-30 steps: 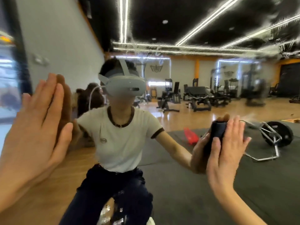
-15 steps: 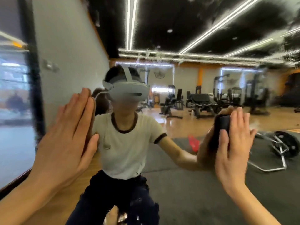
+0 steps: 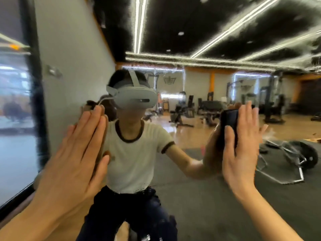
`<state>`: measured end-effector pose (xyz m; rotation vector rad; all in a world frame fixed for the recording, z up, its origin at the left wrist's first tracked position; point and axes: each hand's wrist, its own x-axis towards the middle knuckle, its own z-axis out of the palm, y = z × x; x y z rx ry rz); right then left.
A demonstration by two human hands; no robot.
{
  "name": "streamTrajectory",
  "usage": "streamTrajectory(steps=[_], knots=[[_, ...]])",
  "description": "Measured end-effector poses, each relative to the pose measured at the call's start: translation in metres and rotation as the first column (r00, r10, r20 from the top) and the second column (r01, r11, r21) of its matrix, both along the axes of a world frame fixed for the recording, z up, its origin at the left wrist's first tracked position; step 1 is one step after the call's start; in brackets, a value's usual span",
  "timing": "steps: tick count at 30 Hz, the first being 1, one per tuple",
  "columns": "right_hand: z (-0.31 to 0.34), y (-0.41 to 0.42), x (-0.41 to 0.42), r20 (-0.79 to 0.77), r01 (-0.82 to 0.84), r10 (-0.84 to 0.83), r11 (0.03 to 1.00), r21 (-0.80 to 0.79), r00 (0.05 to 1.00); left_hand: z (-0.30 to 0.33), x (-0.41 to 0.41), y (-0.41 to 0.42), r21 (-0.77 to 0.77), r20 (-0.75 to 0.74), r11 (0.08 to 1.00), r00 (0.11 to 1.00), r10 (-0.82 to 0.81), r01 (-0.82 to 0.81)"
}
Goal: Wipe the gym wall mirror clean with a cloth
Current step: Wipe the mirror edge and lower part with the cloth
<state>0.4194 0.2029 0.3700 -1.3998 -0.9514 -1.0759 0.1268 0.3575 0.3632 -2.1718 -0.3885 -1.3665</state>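
Mirror (image 3: 199,197) fills the wall ahead (gym machines reflected in it). The left hand (image 3: 76,159) lies flat on the glass, fingers straight; the right hand (image 3: 241,146) presses a dark cloth (image 3: 229,122) against it, fingers extended.

Indoor light, moderately bright, from long strip lights (image 3: 139,23) on dark ceiling; strips flare white, edges ragged. Cool daylight glow at left window (image 3: 13,101), washed out. Strong wide-angle warp: wall and ceiling lines bow toward edges. Motion smear across frame, worst at left and right margins; far gym machines (image 3: 208,108) soft, speckled. Hands near lens fairly sharp, evenly lit, faint shadow.
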Motion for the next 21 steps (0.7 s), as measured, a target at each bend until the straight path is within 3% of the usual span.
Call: streamTrajectory(steps=[2, 3, 5, 7, 9, 11, 14, 17, 19, 21], knots=[[0.005, 0.011, -0.020, -0.094, 0.008, 0.000, 0.997, 0.080, 0.996, -0.001, -0.009, 0.008, 0.000, -0.013, 1.000, 1.000, 0.011, -0.011], [0.009, 0.023, -0.042, -0.061, 0.016, -0.011, 0.997, 0.075, 0.998, -0.001, -0.011, 0.010, 0.020, -0.014, 1.000, 1.000, 0.025, -0.024], [0.016, 0.052, -0.096, 0.145, 0.011, -0.011, 1.000, 0.001, 0.989, 0.000, -0.010, 0.008, 0.046, 0.002, 0.999, 1.000, 0.029, -0.029], [0.020, 0.070, -0.132, 0.389, 0.030, 0.020, 0.992, -0.121, 0.921, 0.000, -0.008, 0.006, 0.044, 0.018, 0.999, 1.000, 0.012, -0.013], [0.033, 0.065, -0.123, 0.513, 0.063, 0.032, 0.984, -0.167, 0.858, 0.000, -0.009, 0.006, 0.035, 0.013, 0.999, 1.000, 0.002, -0.002], [0.042, 0.047, -0.088, 0.448, 0.065, 0.003, 0.989, -0.136, 0.894, 0.000, -0.010, 0.006, 0.038, 0.006, 0.999, 1.000, -0.004, 0.004], [0.045, 0.019, -0.027, 0.078, 0.063, -0.063, 0.998, -0.005, 0.995, 0.001, -0.008, 0.005, 0.053, 0.019, 0.999, 1.000, 0.010, -0.011], [0.049, 0.024, -0.031, -0.149, 0.070, -0.051, 0.989, 0.127, 0.987, 0.000, -0.006, 0.004, 0.046, 0.040, 0.998, 0.998, 0.051, -0.053], [0.057, 0.045, -0.076, -0.043, 0.076, -0.071, 0.990, 0.119, 0.997, -0.001, -0.006, 0.004, 0.043, 0.045, 0.997, 0.997, 0.069, -0.071], [0.062, 0.070, -0.125, 0.251, 0.047, -0.046, 0.999, 0.000, 0.967, -0.001, -0.006, 0.003, 0.042, 0.041, 0.996, 0.996, 0.073, -0.075]])
